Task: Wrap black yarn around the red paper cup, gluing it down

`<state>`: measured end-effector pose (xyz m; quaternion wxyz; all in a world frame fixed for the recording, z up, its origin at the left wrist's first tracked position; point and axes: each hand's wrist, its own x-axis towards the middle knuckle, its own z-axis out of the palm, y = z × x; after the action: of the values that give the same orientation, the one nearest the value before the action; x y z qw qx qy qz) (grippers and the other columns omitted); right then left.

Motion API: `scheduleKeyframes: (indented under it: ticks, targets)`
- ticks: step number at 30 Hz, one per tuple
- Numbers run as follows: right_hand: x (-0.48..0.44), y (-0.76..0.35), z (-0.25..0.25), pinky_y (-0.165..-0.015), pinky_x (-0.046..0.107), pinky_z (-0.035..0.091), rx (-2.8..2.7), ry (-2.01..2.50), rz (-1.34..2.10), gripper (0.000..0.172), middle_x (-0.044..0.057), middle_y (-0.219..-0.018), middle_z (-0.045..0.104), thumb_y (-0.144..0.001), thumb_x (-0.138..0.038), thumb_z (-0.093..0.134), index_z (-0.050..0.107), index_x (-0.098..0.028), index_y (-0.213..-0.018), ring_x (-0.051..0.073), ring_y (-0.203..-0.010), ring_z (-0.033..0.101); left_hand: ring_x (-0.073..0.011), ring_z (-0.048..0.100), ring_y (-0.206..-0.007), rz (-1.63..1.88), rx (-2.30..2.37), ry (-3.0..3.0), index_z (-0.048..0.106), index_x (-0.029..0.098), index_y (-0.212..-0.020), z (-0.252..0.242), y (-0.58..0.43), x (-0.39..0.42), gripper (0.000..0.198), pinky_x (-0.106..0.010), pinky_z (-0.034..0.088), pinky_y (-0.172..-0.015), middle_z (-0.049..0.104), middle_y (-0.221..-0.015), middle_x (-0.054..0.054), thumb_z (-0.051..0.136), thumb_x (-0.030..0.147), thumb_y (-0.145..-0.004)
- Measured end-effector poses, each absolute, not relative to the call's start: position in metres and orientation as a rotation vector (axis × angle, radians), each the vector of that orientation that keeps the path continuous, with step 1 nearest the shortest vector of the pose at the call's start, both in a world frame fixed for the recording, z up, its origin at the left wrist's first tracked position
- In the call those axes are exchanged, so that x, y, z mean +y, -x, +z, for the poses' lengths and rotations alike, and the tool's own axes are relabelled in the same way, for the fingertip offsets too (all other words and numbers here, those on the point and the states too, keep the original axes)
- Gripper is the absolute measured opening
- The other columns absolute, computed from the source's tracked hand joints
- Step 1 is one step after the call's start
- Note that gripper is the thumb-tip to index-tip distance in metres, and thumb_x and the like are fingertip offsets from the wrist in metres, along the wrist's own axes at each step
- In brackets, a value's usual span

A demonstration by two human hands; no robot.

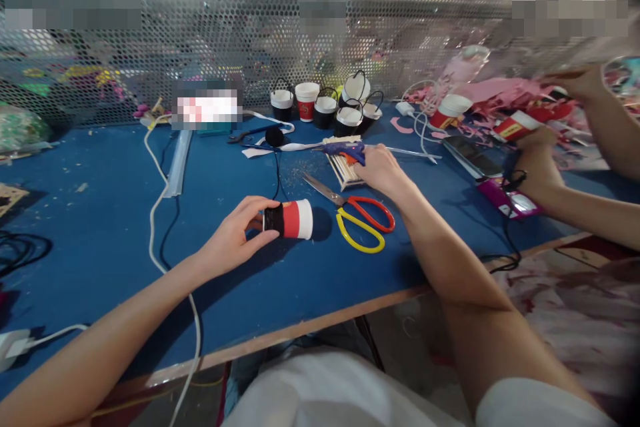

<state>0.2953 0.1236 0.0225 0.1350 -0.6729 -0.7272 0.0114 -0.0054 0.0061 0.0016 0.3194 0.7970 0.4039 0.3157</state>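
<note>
My left hand point(245, 230) is closed round the black-banded base of a red and white paper cup point(299, 219), which lies on its side above the blue table. My right hand point(383, 172) grips the handle of a blue glue gun point(345, 149) with an orange trigger. The gun rests over a small rack of pale sticks point(345, 173). Between my hands lie scissors point(363, 219) with one red and one yellow handle, blades partly apart. A black cord runs from a round black spool point(274, 137) toward the cup.
Several cups with black bands and handles point(325, 110) stand at the back before a perforated metal screen point(250, 33). A white cable point(151, 213) crosses the left side. At right, another person's hands hold a red cup point(517, 125) near a phone point(473, 157) and pink scraps.
</note>
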Motion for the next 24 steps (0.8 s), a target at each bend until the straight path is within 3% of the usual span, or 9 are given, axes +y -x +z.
scheduleKeyframes:
  ticks: [6, 9, 12, 15, 20, 24]
  targets:
    - [0.114, -0.292, 0.019, -0.089, 0.038, 0.040, -1.982, 1.930, 0.051, 0.041, 0.023, -0.110, 0.056, -0.077, -0.019, 0.048, 0.051, -0.002, -0.114, 0.029, -0.104, 0.052, -0.0222, 0.052, -0.106, 0.816, 1.141, -2.227, 0.046, 0.023, -0.121, 0.004, 0.006, 0.006, 0.038, -0.041, 0.053, -0.086, 0.044, -0.121, -0.010, 0.054, 0.030, -0.085]
    - [0.108, -0.289, 0.019, -0.083, 0.037, 0.043, -1.909, 1.869, 0.143, 0.045, 0.019, -0.107, 0.059, -0.076, -0.021, 0.051, 0.046, -0.005, -0.118, 0.027, -0.098, 0.056, -0.0222, 0.052, -0.108, 0.817, 1.130, -2.237, 0.046, 0.023, -0.121, 0.002, 0.006, 0.007, 0.038, -0.040, 0.053, -0.087, 0.043, -0.121, -0.010, 0.053, 0.030, -0.085]
    - [0.102, -0.284, 0.018, -0.076, 0.038, 0.044, -1.824, 1.741, 0.222, 0.042, 0.015, -0.102, 0.062, -0.073, -0.023, 0.054, 0.046, -0.012, -0.113, 0.026, -0.088, 0.059, -0.0216, 0.052, -0.108, 0.812, 1.128, -2.242, 0.046, 0.022, -0.122, 0.001, 0.006, 0.007, 0.039, -0.037, 0.054, -0.086, 0.043, -0.121, -0.010, 0.055, 0.030, -0.085]
    - [0.096, -0.280, 0.019, -0.076, 0.037, 0.044, -1.802, 1.598, 0.214, 0.036, 0.012, -0.104, 0.062, -0.072, -0.022, 0.054, 0.047, -0.016, -0.107, 0.025, -0.092, 0.058, -0.0212, 0.052, -0.108, 0.814, 1.133, -2.250, 0.046, 0.022, -0.122, 0.001, 0.006, 0.008, 0.039, -0.035, 0.054, -0.086, 0.044, -0.121, -0.010, 0.055, 0.030, -0.084]
    - [0.088, -0.273, 0.021, -0.076, 0.039, 0.045, -1.810, 1.476, 0.179, 0.023, 0.010, -0.097, 0.062, -0.070, -0.021, 0.053, 0.049, -0.019, -0.093, 0.024, -0.089, 0.058, -0.0208, 0.051, -0.110, 0.795, 1.150, -2.265, 0.045, 0.022, -0.122, 0.002, 0.006, 0.007, 0.039, -0.033, 0.053, -0.087, 0.044, -0.122, -0.010, 0.055, 0.029, -0.085]
    - [0.081, -0.268, 0.023, -0.072, 0.038, 0.047, -1.816, 1.465, 0.269, 0.022, 0.007, -0.092, 0.062, -0.070, -0.021, 0.055, 0.047, -0.020, -0.090, 0.023, -0.083, 0.059, -0.0204, 0.052, -0.108, 0.789, 1.153, -2.291, 0.046, 0.020, -0.121, 0.002, 0.007, 0.007, 0.039, -0.031, 0.054, -0.084, 0.045, -0.121, -0.010, 0.055, 0.030, -0.085]
